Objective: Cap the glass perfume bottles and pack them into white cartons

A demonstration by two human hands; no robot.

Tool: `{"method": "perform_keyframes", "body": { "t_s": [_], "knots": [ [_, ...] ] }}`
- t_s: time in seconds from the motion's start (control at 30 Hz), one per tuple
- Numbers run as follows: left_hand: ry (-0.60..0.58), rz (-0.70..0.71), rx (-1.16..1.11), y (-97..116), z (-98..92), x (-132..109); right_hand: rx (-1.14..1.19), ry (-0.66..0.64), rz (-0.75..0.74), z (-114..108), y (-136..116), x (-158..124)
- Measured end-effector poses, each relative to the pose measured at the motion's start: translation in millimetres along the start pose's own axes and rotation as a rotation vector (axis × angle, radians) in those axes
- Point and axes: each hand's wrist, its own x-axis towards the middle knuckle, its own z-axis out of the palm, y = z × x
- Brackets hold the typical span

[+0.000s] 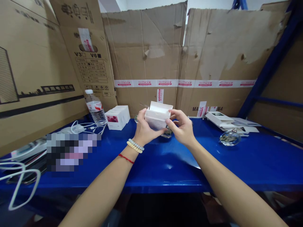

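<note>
Above the blue table, a small white cardboard box [156,121] is held up with its top flap raised. My left hand [145,126] is wrapped round its left side and underside, thumb toward the right. At its right edge, my right hand [182,126] pinches the box near the opening with thumb and fingers. What lies inside the box cannot be seen. Behind and below my hands, a clear glass object [167,133] is partly hidden. Another clear glass bottle [229,137] lies on the table to the right of my right hand.
White boxes [115,119] stand at left beside a water bottle [94,108]. White cables [21,170] and a power strip [33,148] spread over the left side of the blue table [151,176]. Flattened white cartons [220,119] lie at right. Cardboard sheets [146,56] wall the back.
</note>
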Motion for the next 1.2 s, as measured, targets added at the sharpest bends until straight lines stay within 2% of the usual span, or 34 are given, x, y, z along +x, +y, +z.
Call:
{"method": "perform_keyframes", "body": {
  "t_s": [0.2,0.4,0.57,0.7,0.87,1.0,1.2],
  "knots": [
    [-0.042,-0.019,-0.100,9.3,-2.9,3.9,0.032,-0.033,0.017,-4.4,1.0,2.7],
    [-0.175,-0.254,-0.399,14.3,-6.2,9.6,0.101,-0.079,0.130,-8.0,-0.1,6.0],
    [-0.183,-0.359,-0.550,16.1,-6.5,12.9,0.153,-0.091,0.149,-7.4,0.9,6.4],
    [-0.166,-0.386,-0.570,19.2,-7.2,13.9,0.145,-0.113,0.126,-8.4,-1.1,6.5],
    [-0.303,-0.433,-0.716,26.3,-12.1,17.0,0.184,-0.077,0.149,-16.7,-7.0,10.2],
    [-0.329,-0.454,-0.779,28.6,-14.7,19.1,0.227,-0.160,0.175,-25.1,-10.5,14.0],
    [-0.341,-0.417,-0.712,28.0,-16.7,19.8,0.249,-0.227,0.175,-29.2,-7.0,15.1]
  ]
}}
